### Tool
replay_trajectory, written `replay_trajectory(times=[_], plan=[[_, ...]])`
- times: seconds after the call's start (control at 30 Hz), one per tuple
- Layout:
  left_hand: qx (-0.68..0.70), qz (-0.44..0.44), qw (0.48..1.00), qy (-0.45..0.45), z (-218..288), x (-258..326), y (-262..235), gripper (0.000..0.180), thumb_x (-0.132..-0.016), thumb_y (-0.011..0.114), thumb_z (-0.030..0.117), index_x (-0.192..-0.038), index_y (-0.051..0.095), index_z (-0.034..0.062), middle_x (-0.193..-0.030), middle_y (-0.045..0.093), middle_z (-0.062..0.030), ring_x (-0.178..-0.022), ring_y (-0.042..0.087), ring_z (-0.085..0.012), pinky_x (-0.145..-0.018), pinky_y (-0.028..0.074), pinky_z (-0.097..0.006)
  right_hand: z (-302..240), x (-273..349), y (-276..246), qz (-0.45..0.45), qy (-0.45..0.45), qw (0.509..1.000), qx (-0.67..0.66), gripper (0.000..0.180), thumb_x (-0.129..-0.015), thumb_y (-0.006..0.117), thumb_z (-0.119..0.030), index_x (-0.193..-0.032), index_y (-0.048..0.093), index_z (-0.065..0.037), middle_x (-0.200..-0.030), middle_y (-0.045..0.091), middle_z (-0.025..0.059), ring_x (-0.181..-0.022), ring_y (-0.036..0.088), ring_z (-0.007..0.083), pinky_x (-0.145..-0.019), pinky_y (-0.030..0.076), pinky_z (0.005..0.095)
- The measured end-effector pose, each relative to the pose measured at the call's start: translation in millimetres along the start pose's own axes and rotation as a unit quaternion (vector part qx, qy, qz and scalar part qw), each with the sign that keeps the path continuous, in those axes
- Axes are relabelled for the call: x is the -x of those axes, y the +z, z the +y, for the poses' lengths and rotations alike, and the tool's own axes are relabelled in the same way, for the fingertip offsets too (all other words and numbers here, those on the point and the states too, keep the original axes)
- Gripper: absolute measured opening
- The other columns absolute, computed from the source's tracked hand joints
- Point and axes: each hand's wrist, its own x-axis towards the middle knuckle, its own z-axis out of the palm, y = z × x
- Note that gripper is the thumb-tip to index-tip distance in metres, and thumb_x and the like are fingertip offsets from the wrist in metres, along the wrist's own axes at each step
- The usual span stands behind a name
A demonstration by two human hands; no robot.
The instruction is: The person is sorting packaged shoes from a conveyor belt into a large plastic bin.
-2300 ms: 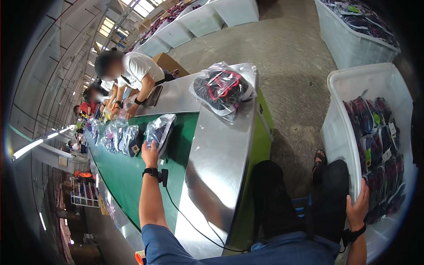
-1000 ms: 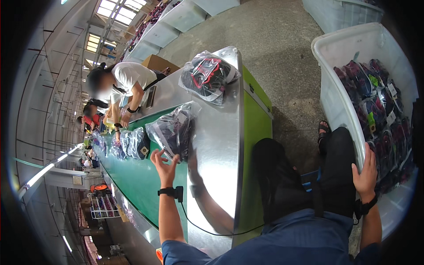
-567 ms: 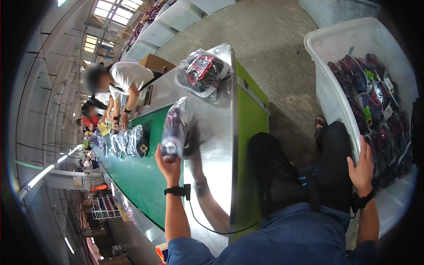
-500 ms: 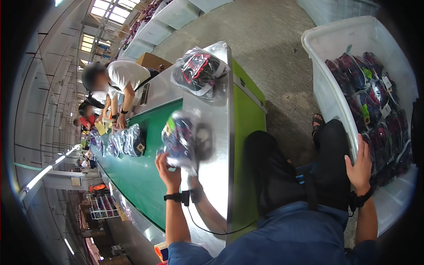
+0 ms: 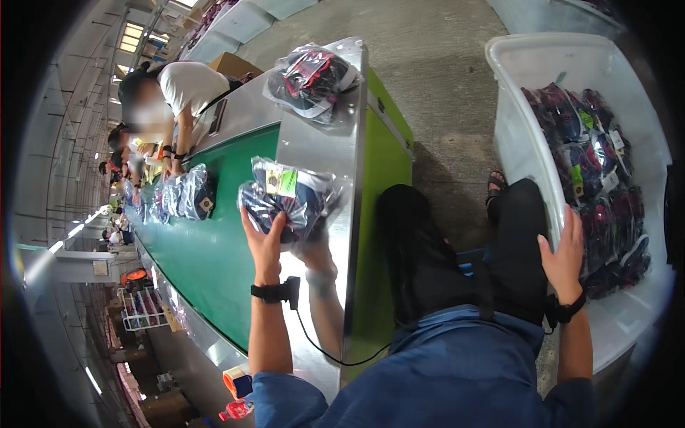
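Observation:
My left hand [image 5: 265, 246] grips the near edge of a clear-bagged pair of dark blue shoes [image 5: 303, 207], its thumb on top. A green and pale tag shows on the bag, which is over the metal end of the conveyor table; I cannot tell whether it touches the surface. My right hand [image 5: 564, 258] lies with fingers stretched along the near rim of a translucent white plastic bin [image 5: 528, 153], holding nothing. Inside the bin are several bagged pairs of dark shoes [image 5: 596, 167] with tags. Another bagged pair, black and red [image 5: 310, 78], rests at the table's far corner.
A green conveyor belt [image 5: 193, 260] runs leftward, carrying several bagged pairs [image 5: 189, 192]. Across it a person in a white shirt [image 5: 189, 85] leans over the belt. A tape dispenser [image 5: 235, 383] is by the near edge. A cable [image 5: 335, 362] trails from my left wrist.
My left hand has turned the bagged shoes, and the tag now faces up. My right hand stays on the bin rim. The view has shifted slightly.

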Motion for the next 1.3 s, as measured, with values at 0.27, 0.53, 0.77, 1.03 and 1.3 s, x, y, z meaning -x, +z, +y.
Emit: replay_trajectory(times=[0.27,0.53,0.77,1.03,1.3], plan=[[0.203,-0.218,0.954,-0.025,100,96,104,0.083,-0.089,0.063,-0.004,-0.162,0.023,-0.0024,-0.143,0.052,-0.0173,-0.118,0.060,-0.0223,-0.098,0.052,-0.031,-140,-52,-41,-0.088,-0.070,0.894,-0.433,0.074,-0.090,0.079,-0.029,-0.146,0.046,0.006,-0.141,0.054,0.0261,-0.132,0.053,0.0389,-0.112,0.042,0.0462],[0.373,-0.270,0.869,-0.181,131,217,190,0.073,-0.103,0.057,0.018,-0.164,0.019,0.0054,-0.163,0.032,-0.0187,-0.142,0.046,-0.0309,-0.118,0.040,-0.046,-132,-13,-3,-0.199,0.225,0.594,-0.747,0.068,-0.092,0.082,-0.032,-0.142,0.051,0.002,-0.123,0.066,0.0079,-0.111,0.063,0.0131,-0.099,0.052,0.0293],[0.341,-0.403,0.816,-0.236,170,210,219,0.075,-0.105,0.059,0.014,-0.166,0.015,0.0046,-0.161,0.035,-0.0188,-0.143,0.043,-0.0268,-0.119,0.036,-0.039,-86,-8,-39,-0.154,0.300,0.547,-0.766,0.045,-0.104,0.065,-0.033,-0.135,0.058,0.000,-0.122,0.067,0.0057,-0.113,0.064,0.0110,-0.097,0.052,0.0276],[0.333,-0.472,0.782,-0.232,177,219,230,0.074,-0.106,0.055,0.011,-0.166,0.012,0.0015,-0.164,0.032,-0.0201,-0.147,0.041,-0.0270,-0.123,0.030,-0.041,-51,-1,-73,-0.167,0.260,0.680,-0.664,0.079,-0.098,0.075,-0.035,-0.152,0.036,0.008,-0.130,0.061,0.0101,-0.115,0.060,0.0125,-0.098,0.050,0.0280],[0.270,-0.524,0.804,-0.079,142,212,212,0.063,-0.108,0.053,0.032,-0.160,0.033,0.0010,-0.136,0.060,-0.0179,-0.119,0.064,-0.0256,-0.100,0.052,-0.039,31,50,-145,-0.033,0.275,0.739,-0.614,0.089,-0.091,0.078,-0.030,-0.159,0.031,0.003,-0.136,0.058,0.0111,-0.111,0.064,0.0146,-0.099,0.050,0.0291]])
